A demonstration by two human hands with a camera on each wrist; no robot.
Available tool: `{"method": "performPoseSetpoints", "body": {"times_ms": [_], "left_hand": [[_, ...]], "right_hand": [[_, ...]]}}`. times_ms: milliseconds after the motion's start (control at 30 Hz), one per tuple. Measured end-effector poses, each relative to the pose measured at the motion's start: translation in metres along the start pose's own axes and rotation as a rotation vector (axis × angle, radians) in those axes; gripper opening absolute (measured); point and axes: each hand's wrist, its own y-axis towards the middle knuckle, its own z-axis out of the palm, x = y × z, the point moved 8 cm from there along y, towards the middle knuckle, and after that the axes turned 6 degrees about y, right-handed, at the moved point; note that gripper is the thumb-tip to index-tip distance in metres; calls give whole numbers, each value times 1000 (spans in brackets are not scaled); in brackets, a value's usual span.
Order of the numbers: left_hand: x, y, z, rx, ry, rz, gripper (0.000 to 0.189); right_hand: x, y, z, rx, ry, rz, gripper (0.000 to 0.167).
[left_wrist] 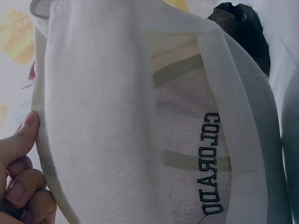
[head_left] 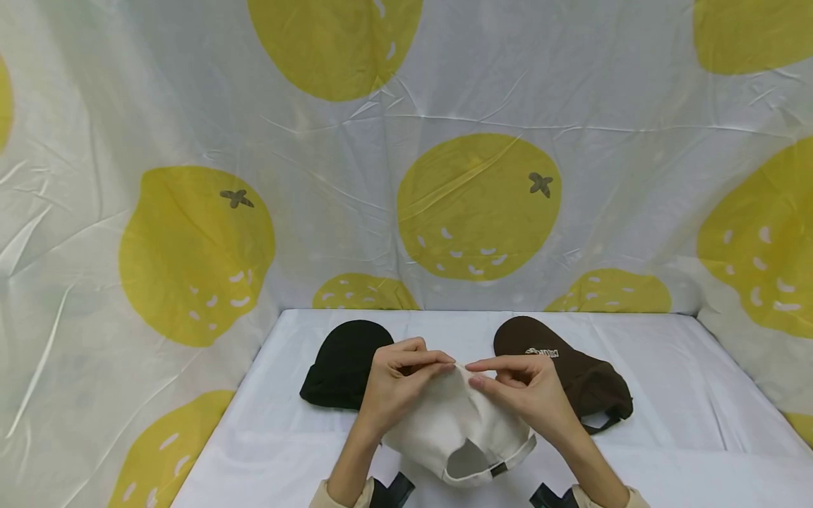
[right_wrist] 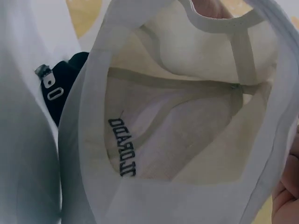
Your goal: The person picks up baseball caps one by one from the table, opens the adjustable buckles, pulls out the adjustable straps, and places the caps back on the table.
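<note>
A cream baseball cap [head_left: 422,430] is held up between both hands, its rear opening and strap with a small dark tag facing me. My left hand [head_left: 396,381] pinches the fabric at the top of the cap between thumb and fingers. Just across from it, my right hand [head_left: 524,384] pinches the same upper part, fingertips close to the left ones. Both wrist views look into the cap's hollow; the back of the stitched COLORADO lettering [left_wrist: 210,163] shows on the inner panel, with pale seam tape around it.
A black cap [head_left: 346,363] lies behind my left hand. Behind my right hand rests a brown cap [head_left: 533,335] with white lettering, partly covered by that hand. The white-covered table [head_left: 673,395] meets a lemon-print curtain [head_left: 343,183] at the back and sides.
</note>
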Motion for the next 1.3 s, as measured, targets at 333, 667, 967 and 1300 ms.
{"method": "performPoseSetpoints", "body": {"times_ms": [333,667,967,1300], "left_hand": [[-5,3,-12,-33,-9,25,6],[-11,4,-20,-55,-9,26,8],[-11,4,-23,-62,-15,10,8],[-5,3,-21,-52,-41,-31,7]], "right_hand": [[14,-2,6,68,60,-98,21],[14,-2,6,56,63,-115,23],[13,-2,9,14,99,-118,16],[14,-4,7,-72,99,-119,10]]}}
